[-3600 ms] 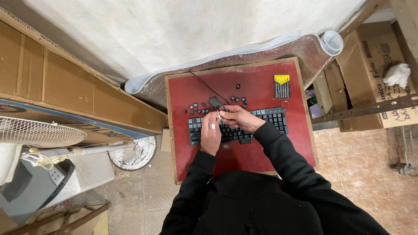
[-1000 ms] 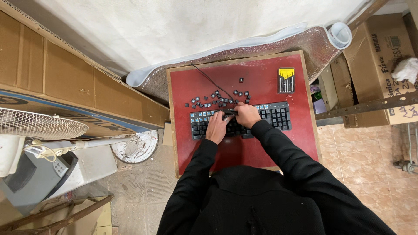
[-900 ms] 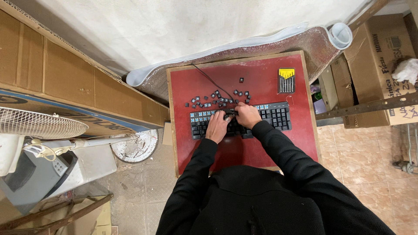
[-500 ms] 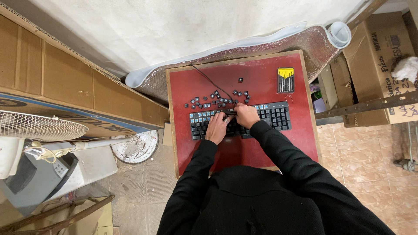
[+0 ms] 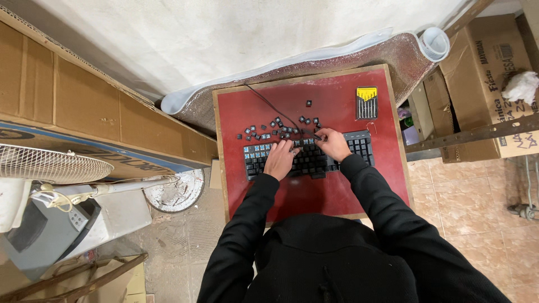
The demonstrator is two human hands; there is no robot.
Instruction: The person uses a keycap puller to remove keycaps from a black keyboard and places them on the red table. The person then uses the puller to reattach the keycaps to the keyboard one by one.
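Observation:
A black keyboard (image 5: 362, 149) lies across a small red table (image 5: 314, 193), with several keys stripped from its left part, where blue switches show. Loose black keycaps (image 5: 268, 130) are scattered just beyond it. My left hand (image 5: 279, 160) rests flat on the keyboard's left-middle, fingers spread, holding nothing. My right hand (image 5: 333, 145) sits at the keyboard's top edge, fingertips pinched on a small dark keycap. The keyboard's black cable (image 5: 268, 105) runs to the table's far-left corner.
A yellow-and-black screwdriver set (image 5: 366, 102) lies at the table's far right. Silver foil padding (image 5: 348, 56) lines the wall behind. Cardboard boxes (image 5: 494, 67) stand to the right, and a fan (image 5: 50, 165) and cardboard sheets to the left. The floor is tiled.
Both hands stay on the keyboard in almost the same spots. Over the last seconds my right hand has dropped from just above the keyboard onto its top row.

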